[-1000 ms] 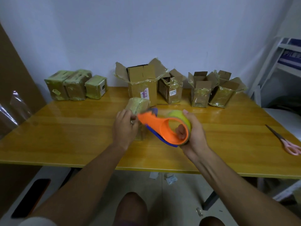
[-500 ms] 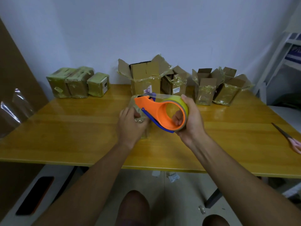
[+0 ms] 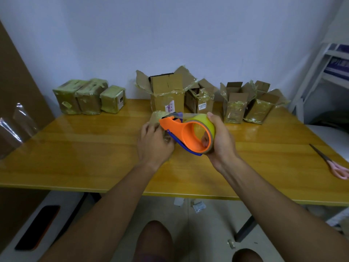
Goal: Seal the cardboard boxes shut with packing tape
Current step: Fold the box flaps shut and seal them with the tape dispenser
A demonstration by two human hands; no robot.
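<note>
The right hand (image 3: 220, 138) grips the orange plastic tape dispenser (image 3: 186, 133) with its yellow-green tape roll (image 3: 204, 121), fingers curled through the core. The left hand (image 3: 154, 142) covers a small tape-wrapped cardboard box (image 3: 156, 116) on the yellow wooden desk (image 3: 85, 148); its grip is hidden. The box is mostly hidden.

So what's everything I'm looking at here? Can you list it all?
sealed boxes: three, greenish taped, back left of table
open boxes: four, brown, flaps up, back centre to right
small box: one, taped, under the left hand
tape dispenser: one, orange and blue, yellowish roll, in the right hand
scissors: one, pink handles, right table edge
table: one, yellow wood
left hand: holding the small box
right hand: gripping the dispenser
</note>
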